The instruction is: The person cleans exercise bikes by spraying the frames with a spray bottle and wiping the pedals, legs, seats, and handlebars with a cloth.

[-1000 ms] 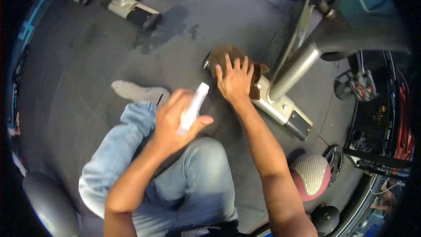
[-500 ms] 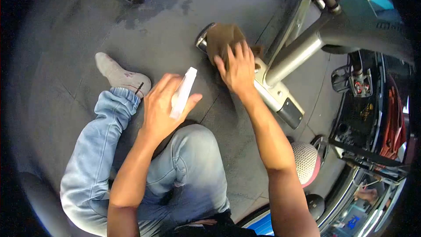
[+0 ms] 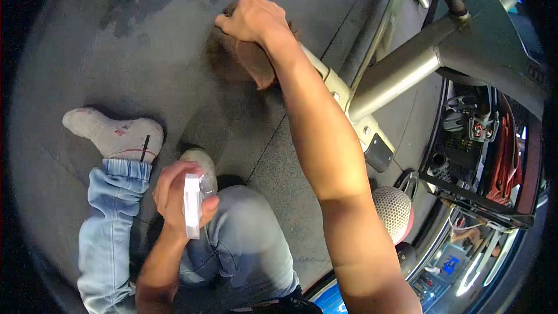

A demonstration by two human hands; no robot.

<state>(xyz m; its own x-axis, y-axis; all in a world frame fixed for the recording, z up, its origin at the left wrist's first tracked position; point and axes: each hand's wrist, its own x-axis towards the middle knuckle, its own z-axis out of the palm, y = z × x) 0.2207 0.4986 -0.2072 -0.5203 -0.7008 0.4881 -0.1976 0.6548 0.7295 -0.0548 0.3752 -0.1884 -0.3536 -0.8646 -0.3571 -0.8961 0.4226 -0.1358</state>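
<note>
Firstly, right hand (image 3: 256, 18): arm extended forward, fingers bent and closed over a brown cloth (image 3: 256, 64). Cloth, one piece: lies directly beneath the palm and fingers, touching them, with a loose fold hanging out on the wearer's side of the hand and a small edge showing by the wrist. Left part of the cloth blurred; whatever is under it is hidden.

Pale metal beam (image 3: 317, 63): emerges from beside the right wrist and runs off to the right and back toward the wearer, fixed with bolts, ending in a dark end cap (image 3: 379, 152) well apart from the hand. Thick metal post (image 3: 401, 84): rises from the beam, to the right of the right forearm.

Left hand (image 3: 170, 195): nearer the wearer and to the left of the right hand, well apart from the cloth; wrapped around a white-topped bottle (image 3: 192, 206), fingers on its left side, thumb on its right. Clear portion visible beside the white part.

Grey sock (image 3: 119, 134), with red marks: on the wearer's foot, beyond the left hand and to its left. Denim knee (image 3: 250, 221): just right of the left hand. Textured ball (image 3: 392, 212): beside the right arm, on its right. Dark floor (image 3: 308, 215): below both hands. Damp patch (image 3: 152, 9): left of the right hand.
</note>
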